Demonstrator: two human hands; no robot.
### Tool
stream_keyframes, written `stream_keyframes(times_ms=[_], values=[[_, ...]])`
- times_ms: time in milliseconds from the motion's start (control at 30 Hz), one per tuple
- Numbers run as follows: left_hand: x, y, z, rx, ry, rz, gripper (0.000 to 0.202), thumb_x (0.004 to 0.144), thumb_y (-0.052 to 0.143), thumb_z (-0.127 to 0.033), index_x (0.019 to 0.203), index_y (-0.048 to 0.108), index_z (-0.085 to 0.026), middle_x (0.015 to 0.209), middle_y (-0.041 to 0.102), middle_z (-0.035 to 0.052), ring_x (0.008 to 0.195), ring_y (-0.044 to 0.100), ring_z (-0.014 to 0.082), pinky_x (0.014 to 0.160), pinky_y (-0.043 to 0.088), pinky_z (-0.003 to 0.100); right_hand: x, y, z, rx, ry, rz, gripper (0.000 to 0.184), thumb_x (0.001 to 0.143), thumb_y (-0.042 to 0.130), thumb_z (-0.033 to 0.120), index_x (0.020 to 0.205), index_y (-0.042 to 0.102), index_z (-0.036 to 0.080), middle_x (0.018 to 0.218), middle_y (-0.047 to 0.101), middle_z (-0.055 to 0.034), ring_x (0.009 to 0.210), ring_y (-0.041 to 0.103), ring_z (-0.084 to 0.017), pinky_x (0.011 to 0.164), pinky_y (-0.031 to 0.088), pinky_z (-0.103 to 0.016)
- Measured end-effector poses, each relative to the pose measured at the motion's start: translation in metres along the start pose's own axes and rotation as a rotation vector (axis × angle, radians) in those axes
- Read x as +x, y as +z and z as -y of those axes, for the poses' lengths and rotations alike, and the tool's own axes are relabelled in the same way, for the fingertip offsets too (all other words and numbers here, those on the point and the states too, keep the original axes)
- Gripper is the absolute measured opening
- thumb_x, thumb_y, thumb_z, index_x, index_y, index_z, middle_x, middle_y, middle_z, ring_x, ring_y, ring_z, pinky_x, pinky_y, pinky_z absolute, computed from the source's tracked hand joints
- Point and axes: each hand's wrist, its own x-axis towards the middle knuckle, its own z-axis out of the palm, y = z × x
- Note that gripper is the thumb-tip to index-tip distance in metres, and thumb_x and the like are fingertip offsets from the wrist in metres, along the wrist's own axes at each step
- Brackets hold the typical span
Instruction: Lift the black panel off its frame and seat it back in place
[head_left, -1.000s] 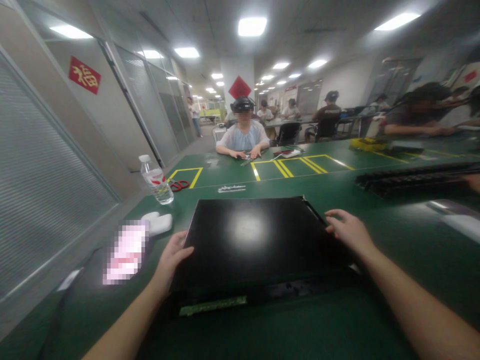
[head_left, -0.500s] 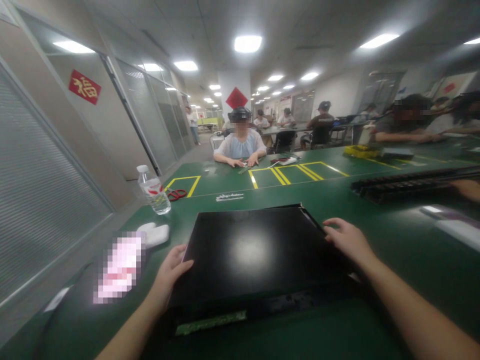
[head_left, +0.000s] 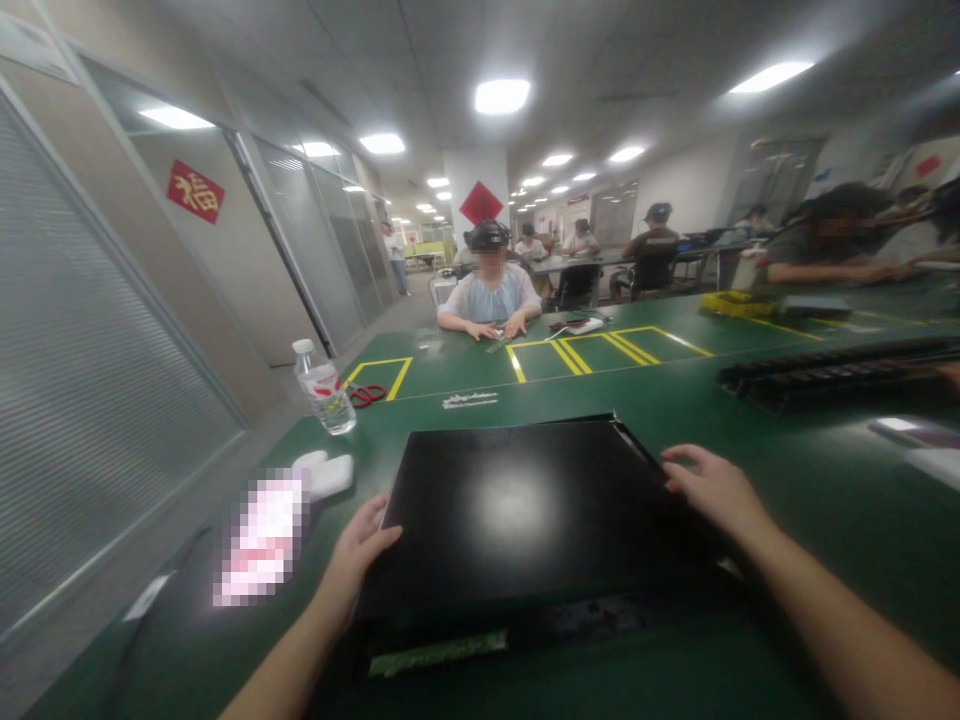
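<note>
The black panel (head_left: 517, 510) lies flat on the green table (head_left: 825, 500) in front of the person, the left hand (head_left: 360, 545) grasping its left edge with the thumb on top, while the right hand (head_left: 712, 490) rests opened on its right edge.

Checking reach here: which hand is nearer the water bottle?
Left. The left hand holds the black panel at its left edge, on the water bottle side; the right hand rests at its right edge, across the panel.
</note>
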Motion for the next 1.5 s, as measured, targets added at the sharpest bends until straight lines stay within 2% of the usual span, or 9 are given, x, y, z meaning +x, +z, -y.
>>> stream_keyframes(times_ms=[167,467,700,900,1167,1333,1500], values=[[0.001,-0.002,0.003,-0.020,0.005,0.022,0.064,0.055,0.101,-0.029,0.111,0.071,-0.021,0.094,0.085,0.0078,0.090,0.083,0.0359,0.083,0.062,0.042,0.004,0.000,-0.006,0.002,-0.003,0.001,0.032,0.088,0.057,0.042,0.109,0.075,0.025,0.077,0.080,-0.0042,0.080,0.075,-0.031,0.076,0.051,-0.041],[0.001,-0.003,0.006,-0.014,-0.003,0.040,0.068,0.057,0.103,-0.036,0.116,0.073,-0.022,0.102,0.086,0.0111,0.102,0.083,0.0417,0.093,0.064,0.051,0.001,0.000,-0.002,-0.094,-0.026,0.011,0.031,0.090,0.055,0.043,0.106,0.077,0.028,0.078,0.081,-0.0048,0.083,0.076,-0.032,0.075,0.050,-0.042],[0.006,-0.008,0.013,-0.021,0.015,0.047,0.069,0.057,0.103,-0.034,0.117,0.073,-0.019,0.104,0.087,0.0113,0.102,0.083,0.0400,0.092,0.064,0.046,-0.001,0.001,-0.001,-0.178,-0.085,-0.014,0.036,0.092,0.052,0.042,0.110,0.079,0.025,0.082,0.081,-0.0058,0.083,0.076,-0.031,0.074,0.050,-0.040],[0.009,-0.010,0.017,-0.049,0.017,0.058,0.072,0.059,0.102,-0.036,0.123,0.074,-0.019,0.109,0.087,0.0131,0.109,0.081,0.0436,0.100,0.062,0.052,-0.002,0.001,-0.001,-0.191,-0.086,0.020,0.036,0.095,0.051,0.042,0.114,0.078,0.026,0.088,0.082,-0.0055,0.084,0.076,-0.030,0.072,0.051,-0.038],[0.008,-0.010,0.017,-0.027,0.020,0.033,0.069,0.059,0.101,-0.035,0.121,0.075,-0.019,0.108,0.087,0.0131,0.108,0.081,0.0433,0.099,0.062,0.052,-0.001,0.002,-0.002,-0.203,-0.123,0.077,0.038,0.098,0.048,0.040,0.118,0.076,0.023,0.084,0.080,-0.0048,0.077,0.076,-0.027,0.070,0.051,-0.036],[0.009,-0.011,0.016,-0.021,0.037,0.043,0.067,0.058,0.103,-0.035,0.117,0.075,-0.020,0.104,0.087,0.0120,0.104,0.082,0.0413,0.096,0.062,0.049,-0.002,0.004,0.005,-0.237,-0.158,0.034,0.034,0.095,0.052,0.036,0.112,0.080,0.025,0.080,0.078,-0.0049,0.075,0.075,-0.025,0.066,0.050,-0.032],[0.010,-0.014,0.018,-0.023,0.064,0.087,0.072,0.060,0.103,-0.040,0.123,0.073,-0.020,0.109,0.087,0.0132,0.105,0.083,0.0409,0.094,0.063,0.048,0.001,0.007,0.004,-0.283,-0.194,0.022,0.034,0.095,0.055,0.037,0.111,0.083,0.025,0.079,0.078,-0.0052,0.075,0.075,-0.025,0.064,0.049,-0.031]])
